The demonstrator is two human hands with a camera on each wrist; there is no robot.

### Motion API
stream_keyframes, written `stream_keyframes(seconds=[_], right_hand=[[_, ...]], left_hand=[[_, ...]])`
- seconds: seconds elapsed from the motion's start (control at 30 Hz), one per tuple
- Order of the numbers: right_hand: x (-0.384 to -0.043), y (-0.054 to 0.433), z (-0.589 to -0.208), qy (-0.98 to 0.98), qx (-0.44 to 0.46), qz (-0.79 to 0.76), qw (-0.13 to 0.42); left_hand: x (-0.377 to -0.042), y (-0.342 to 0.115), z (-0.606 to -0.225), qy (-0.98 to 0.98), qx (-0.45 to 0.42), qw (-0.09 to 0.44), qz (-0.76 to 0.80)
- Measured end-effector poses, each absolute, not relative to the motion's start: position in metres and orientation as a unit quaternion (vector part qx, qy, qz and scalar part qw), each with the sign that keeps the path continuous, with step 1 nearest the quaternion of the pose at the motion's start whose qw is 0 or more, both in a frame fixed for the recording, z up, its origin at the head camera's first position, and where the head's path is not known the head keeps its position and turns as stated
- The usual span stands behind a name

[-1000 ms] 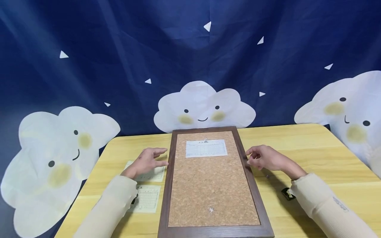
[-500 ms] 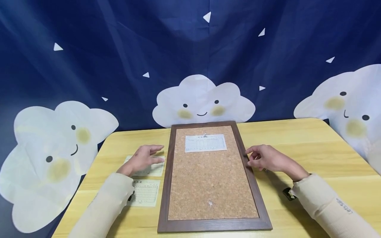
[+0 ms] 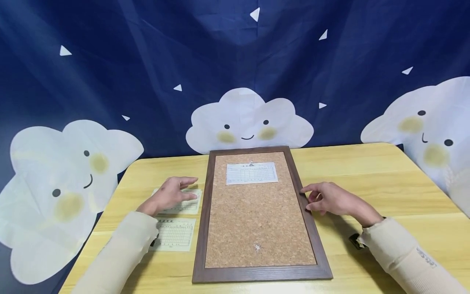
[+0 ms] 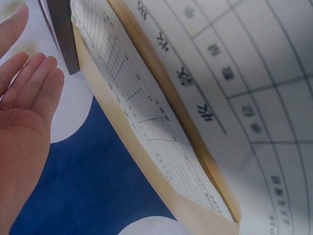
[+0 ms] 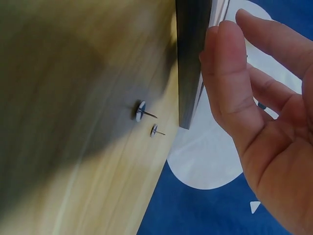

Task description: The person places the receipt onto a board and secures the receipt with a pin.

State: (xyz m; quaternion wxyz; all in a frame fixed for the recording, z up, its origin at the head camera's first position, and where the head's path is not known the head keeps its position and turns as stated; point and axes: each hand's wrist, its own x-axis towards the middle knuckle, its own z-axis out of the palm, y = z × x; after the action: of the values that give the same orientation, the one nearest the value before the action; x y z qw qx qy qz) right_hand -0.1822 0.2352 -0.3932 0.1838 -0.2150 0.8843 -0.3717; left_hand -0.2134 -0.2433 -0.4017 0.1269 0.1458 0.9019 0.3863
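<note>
A dark-framed cork board (image 3: pixel 257 212) lies on the table, and a printed paper form (image 3: pixel 251 174) is on its upper part with a small clear tack at the form's top edge. My left hand (image 3: pixel 167 196), fingers extended, is just left of the frame and holds nothing. Under and near it lie two more forms, one partly covered (image 3: pixel 194 206) and a lower one (image 3: pixel 174 234). My right hand (image 3: pixel 330 199), fingers loosely bent, is at the frame's right edge; contact is unclear. Beside it, the right wrist view shows two thumbtacks (image 5: pixel 141 111) on the table, points up.
A small whitish shiny spot (image 3: pixel 258 247), too blurred to identify, is on the lower cork. The wooden table (image 3: pixel 352 167) extends on both sides of the board. Behind it hangs a dark blue cloth (image 3: pixel 235 49) with clouds.
My left hand has drawn slightly left, away from the frame. The right hand stays by the frame with its thumb and index finger a little farther apart. The head view has tilted down.
</note>
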Motion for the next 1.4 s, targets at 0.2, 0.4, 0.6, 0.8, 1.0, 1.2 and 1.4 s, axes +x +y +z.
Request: stream_keyframes(seconds=[0.2,0.4,0.6,0.8,1.0,1.2,1.4], right_hand=[[-0.178,0.236,-0.399,0.877,-0.220,-0.381,0.193],[-0.174,0.234,-0.403,0.869,-0.215,-0.390,0.217],[-0.173,0.233,-0.404,0.870,-0.214,-0.382,0.226],[-0.172,0.234,-0.404,0.869,-0.224,-0.380,0.223],[-0.173,0.235,-0.404,0.868,-0.228,-0.383,0.220],[-0.175,0.235,-0.402,0.874,-0.235,-0.367,0.216],[-0.176,0.235,-0.401,0.878,-0.244,-0.351,0.215]], left_hand=[[-0.213,-0.249,-0.405,0.906,0.146,0.127,0.376],[-0.211,-0.259,-0.411,0.911,0.143,0.125,0.366],[-0.210,-0.268,-0.414,0.915,0.128,0.130,0.360],[-0.212,-0.279,-0.415,0.918,0.107,0.134,0.358],[-0.212,-0.293,-0.413,0.919,0.094,0.126,0.362],[-0.210,-0.302,-0.408,0.923,0.096,0.107,0.356],[-0.207,-0.310,-0.409,0.930,0.077,0.094,0.346]])
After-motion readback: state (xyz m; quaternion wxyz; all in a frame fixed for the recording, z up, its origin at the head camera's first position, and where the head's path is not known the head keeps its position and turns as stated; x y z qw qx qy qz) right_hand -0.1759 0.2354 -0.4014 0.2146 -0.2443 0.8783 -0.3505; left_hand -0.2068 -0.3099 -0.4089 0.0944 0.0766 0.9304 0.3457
